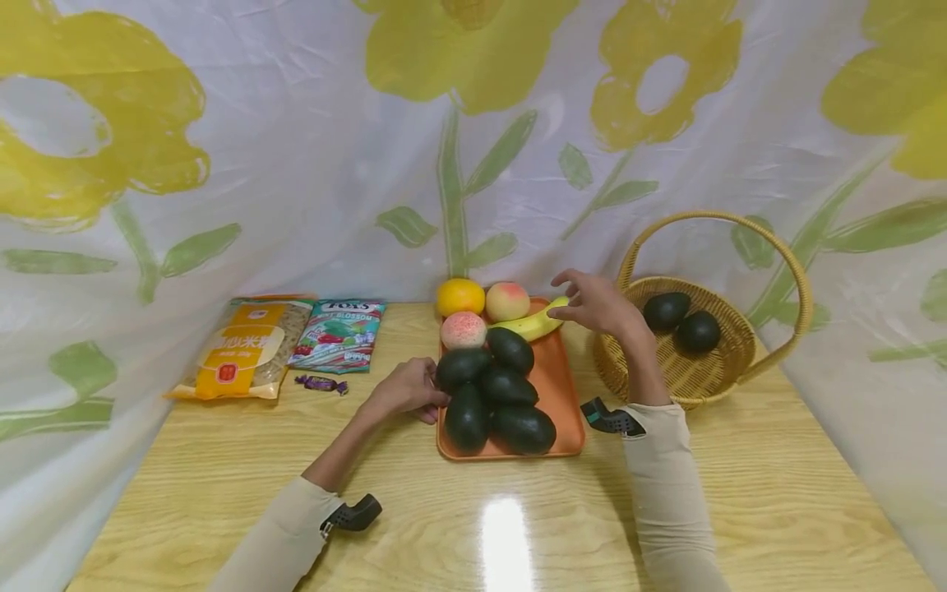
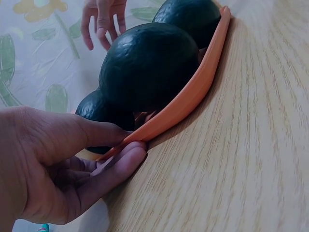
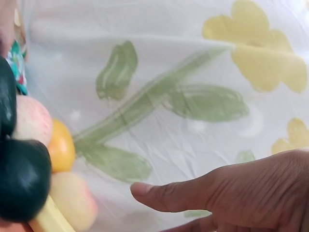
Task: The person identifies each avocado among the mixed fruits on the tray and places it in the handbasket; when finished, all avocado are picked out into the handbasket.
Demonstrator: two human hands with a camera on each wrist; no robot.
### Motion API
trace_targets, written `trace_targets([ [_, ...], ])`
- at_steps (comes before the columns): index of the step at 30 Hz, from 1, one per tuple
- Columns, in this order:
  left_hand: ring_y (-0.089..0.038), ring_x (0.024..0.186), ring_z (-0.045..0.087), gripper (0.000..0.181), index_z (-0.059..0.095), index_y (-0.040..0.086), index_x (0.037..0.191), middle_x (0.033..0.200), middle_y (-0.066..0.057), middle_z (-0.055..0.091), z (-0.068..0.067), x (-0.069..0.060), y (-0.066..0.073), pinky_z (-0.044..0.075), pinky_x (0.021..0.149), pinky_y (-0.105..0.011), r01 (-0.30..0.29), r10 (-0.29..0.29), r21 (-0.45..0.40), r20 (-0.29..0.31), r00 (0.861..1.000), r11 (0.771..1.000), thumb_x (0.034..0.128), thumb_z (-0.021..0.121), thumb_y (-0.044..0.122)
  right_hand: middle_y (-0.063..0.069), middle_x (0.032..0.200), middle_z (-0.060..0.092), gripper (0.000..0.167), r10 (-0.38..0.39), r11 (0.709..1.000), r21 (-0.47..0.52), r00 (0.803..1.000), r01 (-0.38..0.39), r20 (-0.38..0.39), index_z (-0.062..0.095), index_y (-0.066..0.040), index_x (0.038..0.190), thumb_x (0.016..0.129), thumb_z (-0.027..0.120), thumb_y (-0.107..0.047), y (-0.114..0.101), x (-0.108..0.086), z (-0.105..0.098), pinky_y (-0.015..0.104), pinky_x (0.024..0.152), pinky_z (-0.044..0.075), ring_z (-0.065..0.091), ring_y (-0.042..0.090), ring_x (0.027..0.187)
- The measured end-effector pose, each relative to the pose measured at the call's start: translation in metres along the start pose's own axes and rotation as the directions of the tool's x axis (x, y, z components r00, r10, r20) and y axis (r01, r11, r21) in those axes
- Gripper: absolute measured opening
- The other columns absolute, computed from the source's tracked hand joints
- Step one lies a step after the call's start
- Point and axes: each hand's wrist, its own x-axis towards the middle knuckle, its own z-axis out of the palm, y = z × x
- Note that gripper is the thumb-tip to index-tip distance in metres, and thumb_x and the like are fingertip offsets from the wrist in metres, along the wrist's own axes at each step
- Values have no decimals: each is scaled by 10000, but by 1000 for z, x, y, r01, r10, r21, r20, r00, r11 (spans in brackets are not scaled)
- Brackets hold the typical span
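Observation:
My left hand pinches the left rim of an orange tray, thumb inside and fingers outside in the left wrist view. Several dark green avocado-like fruits lie at the front of the tray. Behind them are a speckled pink peach, a paler peach, an orange and a yellow banana. Over the banana's right end hovers my right hand, its thumb and fingers spread apart. Nothing shows between them in the right wrist view.
A wicker basket with a tall handle stands right of the tray, holding two dark green fruits. To the left lie an orange-labelled food bag, a green candy bag and a purple wrapped candy. A flowered cloth hangs behind.

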Motion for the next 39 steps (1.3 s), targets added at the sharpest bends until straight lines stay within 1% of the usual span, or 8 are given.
trace_targets([
  [7, -142, 536, 681, 360, 579, -9, 1127, 761, -117, 667, 1, 0, -2, 613, 537, -235, 7, -7, 24, -17, 1000, 1000, 876, 806, 113, 294, 1312, 649, 511, -103, 994, -18, 992, 104, 68, 566, 5, 1384, 951, 758, -184, -11, 9, 18, 555, 994, 563, 632, 468, 1212],
  [11, -145, 543, 685, 370, 579, -6, 1143, 759, -117, 674, 1, 0, -2, 614, 544, -231, 4, -3, 31, -11, 1000, 1000, 879, 804, 125, 315, 1314, 628, 499, -165, 986, -3, 981, 166, 101, 555, 69, 1363, 946, 748, -127, -14, 14, 27, 577, 1021, 566, 623, 497, 1210],
  [16, -143, 541, 686, 367, 580, -3, 1137, 750, -113, 679, 2, -1, -3, 611, 547, -226, 4, -4, 40, -10, 1000, 999, 881, 805, 132, 328, 1299, 637, 508, -187, 982, 9, 972, 188, 139, 563, 80, 1350, 925, 769, -107, -21, 18, 37, 563, 1015, 590, 664, 498, 1166],
  [23, -140, 537, 679, 352, 574, 0, 1118, 742, -113, 676, 1, -2, -2, 612, 545, -227, 4, -4, 26, -17, 1000, 1000, 881, 804, 123, 294, 1254, 677, 506, -247, 963, -68, 955, 261, 161, 587, 71, 1312, 903, 804, -130, -29, 22, 44, 517, 984, 601, 675, 460, 1150],
  [30, -146, 548, 689, 353, 577, 3, 1119, 763, -118, 679, 0, 1, -2, 613, 551, -226, 10, -10, 39, -10, 1000, 999, 882, 806, 128, 238, 1317, 666, 577, -166, 978, -73, 943, 194, 289, 541, 22, 1418, 936, 786, -180, -27, 24, 49, 465, 982, 595, 657, 404, 1197],
  [33, -147, 547, 692, 352, 578, 1, 1116, 762, -120, 679, 0, 1, -2, 613, 551, -225, 8, -7, 41, -12, 1000, 999, 881, 805, 131, 227, 1289, 675, 584, -169, 976, -75, 931, 203, 323, 536, 16, 1423, 935, 788, -184, -27, 26, 51, 435, 950, 604, 670, 384, 1166],
  [35, -147, 542, 693, 350, 580, -1, 1108, 754, -120, 680, 0, 2, -3, 611, 547, -224, 6, -5, 40, -16, 1000, 999, 877, 808, 131, 227, 1256, 682, 596, -175, 974, -75, 925, 212, 337, 526, 16, 1431, 936, 787, -188, -27, 26, 51, 399, 905, 607, 675, 368, 1128],
  [39, -145, 534, 687, 357, 582, -7, 1106, 742, -117, 679, 1, 1, -2, 608, 539, -226, 2, -2, 37, -13, 1000, 999, 870, 813, 129, 255, 1225, 660, 658, -150, 984, -33, 914, 175, 378, 460, 10, 1488, 945, 777, -185, -23, 28, 53, 308, 722, 598, 700, 364, 923],
])
